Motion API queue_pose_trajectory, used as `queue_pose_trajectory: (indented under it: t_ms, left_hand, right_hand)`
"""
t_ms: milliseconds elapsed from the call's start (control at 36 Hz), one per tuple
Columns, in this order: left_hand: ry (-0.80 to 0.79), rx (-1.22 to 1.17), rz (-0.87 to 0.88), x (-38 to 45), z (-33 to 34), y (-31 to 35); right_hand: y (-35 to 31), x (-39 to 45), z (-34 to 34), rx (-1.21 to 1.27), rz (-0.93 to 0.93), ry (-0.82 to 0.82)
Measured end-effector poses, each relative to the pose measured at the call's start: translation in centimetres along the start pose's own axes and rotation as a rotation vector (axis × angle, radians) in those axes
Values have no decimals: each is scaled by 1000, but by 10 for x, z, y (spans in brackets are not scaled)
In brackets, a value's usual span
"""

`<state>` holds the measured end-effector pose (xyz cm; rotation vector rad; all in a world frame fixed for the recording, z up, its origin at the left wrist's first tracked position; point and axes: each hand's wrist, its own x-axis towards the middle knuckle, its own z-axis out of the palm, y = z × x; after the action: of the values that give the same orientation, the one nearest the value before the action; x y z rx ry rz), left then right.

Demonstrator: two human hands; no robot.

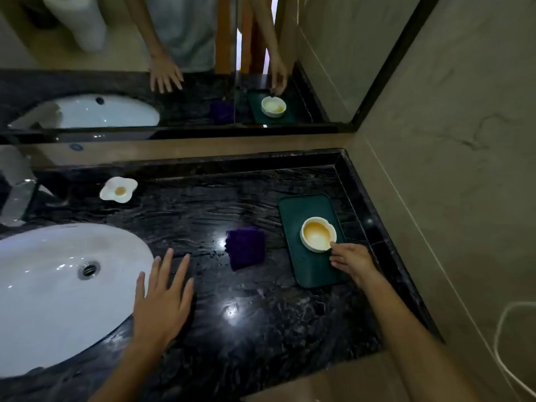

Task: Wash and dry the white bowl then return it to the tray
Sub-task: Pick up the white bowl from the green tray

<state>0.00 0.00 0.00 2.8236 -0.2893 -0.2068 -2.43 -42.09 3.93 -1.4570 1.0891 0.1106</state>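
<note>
My left hand point(162, 297) lies flat on the dark marble bench point(261, 329), fingers straight and spread, just beside the rim of the white oval sink point(43, 285). My right hand point(352, 261) reaches over the near end of the green tray point(313, 271), fingers loosely curled, one fingertip touching the near rim of the white bowl point(318, 234); whether I have any real grip on it I cannot tell.

The bowl sits upright on the tray, about midway along it and toward its right side. It is small and round with a thick, slightly notched rim, white outside, and its inside is stained yellow-orange, darkest at the bottom.

Between my hands, left of the tray and apart from it, lies a purple sponge point(246, 247). The bench is black stone with pale veins, glossy, catching bright light spots near its middle. Farther back on the left a white flower-shaped dish point(118, 189) holds a yellowish lump, near a chrome tap point(17, 192) at the frame's edge.

Behind runs a brown ledge point(188, 146), then a mirror point(116, 39) showing sink, tray, bowl and both arms. A beige stone wall point(449, 140) closes the right side, with a white cable point(501, 343) hanging by it.
</note>
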Motion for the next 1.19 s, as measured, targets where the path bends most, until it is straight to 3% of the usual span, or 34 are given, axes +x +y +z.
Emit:
queue_pose_trajectory:
  t_ms: [278, 583, 1194]
  left_hand:
    - [-5, 37, -39, 8, 10, 5]
    - [-32, 5, -61, 6, 6, 12]
    - [-40, -60, -61, 2, -19, 11]
  right_hand:
    - [-6, 22, 12, -68, 100, 42]
    - [-3, 38, 17, 42, 102, 68]
    - [-2, 13, 13, 91, -49, 59]
